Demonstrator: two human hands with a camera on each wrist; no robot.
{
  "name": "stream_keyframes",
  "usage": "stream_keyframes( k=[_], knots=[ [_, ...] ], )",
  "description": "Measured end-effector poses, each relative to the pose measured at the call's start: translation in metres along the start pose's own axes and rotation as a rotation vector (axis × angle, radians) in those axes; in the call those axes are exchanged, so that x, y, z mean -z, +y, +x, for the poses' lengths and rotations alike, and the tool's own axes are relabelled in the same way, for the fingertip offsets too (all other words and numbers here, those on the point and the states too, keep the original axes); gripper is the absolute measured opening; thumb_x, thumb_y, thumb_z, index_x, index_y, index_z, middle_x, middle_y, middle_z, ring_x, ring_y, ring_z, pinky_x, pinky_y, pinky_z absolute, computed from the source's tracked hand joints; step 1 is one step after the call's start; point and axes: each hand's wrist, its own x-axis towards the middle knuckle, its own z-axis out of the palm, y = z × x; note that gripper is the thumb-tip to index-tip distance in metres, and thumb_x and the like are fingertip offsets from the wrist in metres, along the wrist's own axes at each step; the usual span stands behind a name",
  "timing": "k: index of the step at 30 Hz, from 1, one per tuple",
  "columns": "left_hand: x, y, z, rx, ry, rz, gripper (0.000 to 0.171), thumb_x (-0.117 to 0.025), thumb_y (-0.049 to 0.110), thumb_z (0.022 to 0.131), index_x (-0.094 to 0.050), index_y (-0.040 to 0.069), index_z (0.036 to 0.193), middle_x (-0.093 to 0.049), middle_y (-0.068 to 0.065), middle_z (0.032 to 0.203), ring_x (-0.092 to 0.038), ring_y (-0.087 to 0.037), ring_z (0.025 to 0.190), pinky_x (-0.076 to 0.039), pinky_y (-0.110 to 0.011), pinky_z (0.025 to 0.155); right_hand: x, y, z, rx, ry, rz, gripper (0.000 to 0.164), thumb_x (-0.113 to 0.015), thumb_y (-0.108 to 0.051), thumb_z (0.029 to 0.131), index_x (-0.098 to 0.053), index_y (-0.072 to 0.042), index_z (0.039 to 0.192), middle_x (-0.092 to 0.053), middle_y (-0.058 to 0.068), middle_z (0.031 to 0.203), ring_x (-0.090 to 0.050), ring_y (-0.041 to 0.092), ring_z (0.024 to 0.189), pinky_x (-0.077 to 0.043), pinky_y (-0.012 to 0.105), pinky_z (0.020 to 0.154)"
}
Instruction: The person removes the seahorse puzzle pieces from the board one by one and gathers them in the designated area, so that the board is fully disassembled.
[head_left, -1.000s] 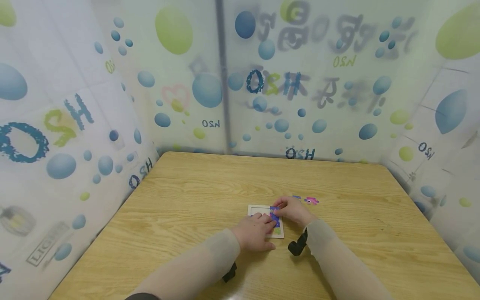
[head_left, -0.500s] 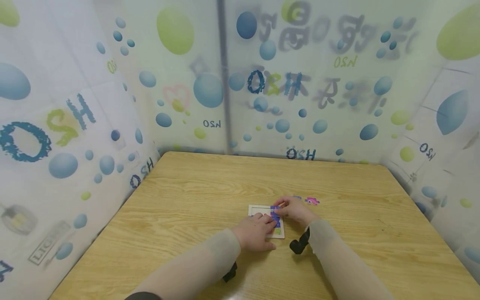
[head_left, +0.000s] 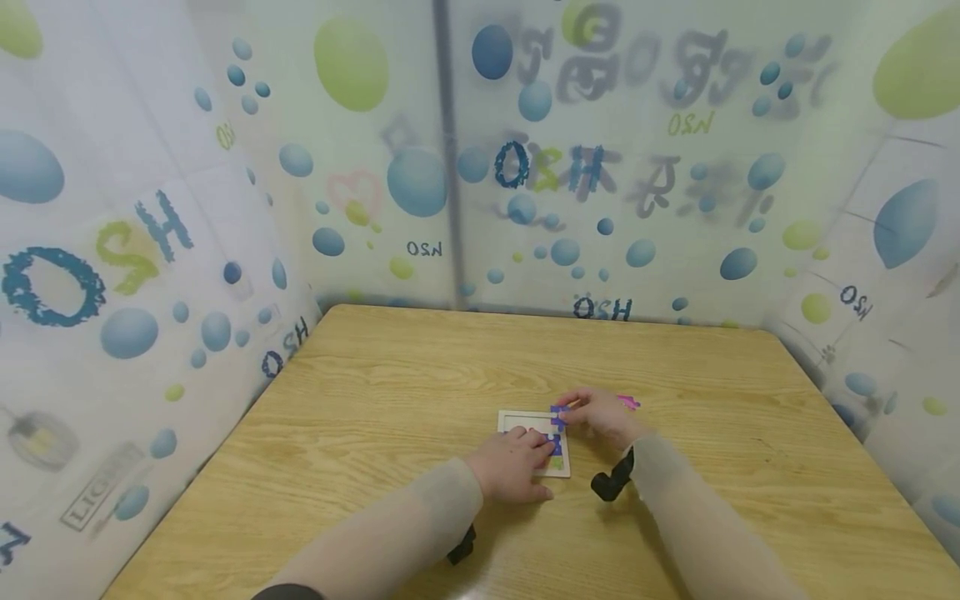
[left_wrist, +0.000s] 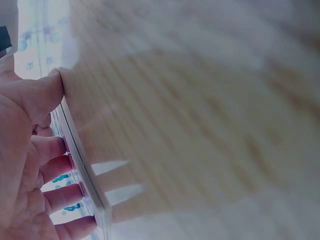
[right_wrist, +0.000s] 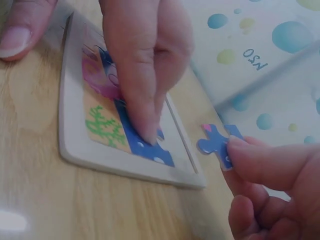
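A white puzzle frame [head_left: 507,414] lies on the wooden table, partly filled with pieces. In the right wrist view its fitted pieces show a green seaweed picture [right_wrist: 102,131], a pink shape [right_wrist: 95,75] and a blue strip [right_wrist: 134,142]. My left hand [head_left: 510,468] rests over the frame with its fingers stretched out, fingertips pressing the fitted pieces. Between thumb and fingers my right hand [head_left: 606,418] pinches a blue puzzle piece [right_wrist: 215,142] with a small pink spot. This piece is held above the frame's far right corner. The left palm hides much of the picture.
A loose pink puzzle piece [head_left: 629,402] lies on the table [head_left: 420,375] behind the right hand, partly hidden by it. Patterned fabric walls [head_left: 360,275] stand around the table's back and sides. Each wrist wears a black camera mount.
My right hand has shifted slightly right and lifted the blue puzzle piece from the frame's far right corner. It now covers the loose blue piece seen earlier. The left hand stays in place.
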Motion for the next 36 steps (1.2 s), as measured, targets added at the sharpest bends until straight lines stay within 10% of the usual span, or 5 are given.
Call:
stream_keyframes(
  k=[36],
  knots=[
    [-0.005,0.0,0.002,0.023,0.009,-0.021,0.074,-0.05,0.065,0.089,-0.04,0.021,0.148,-0.042,0.006,0.145,-0.04,-0.013,0.128,-0.041,-0.033,0.102,0.107,0.026,-0.025,-0.042,0.056,-0.074,0.032,-0.065,-0.012,0.091,-0.062,0.003,0.119,-0.06,0.007,0.112,-0.053,0.022,0.092,-0.042,0.038,0.082]
  ],
)
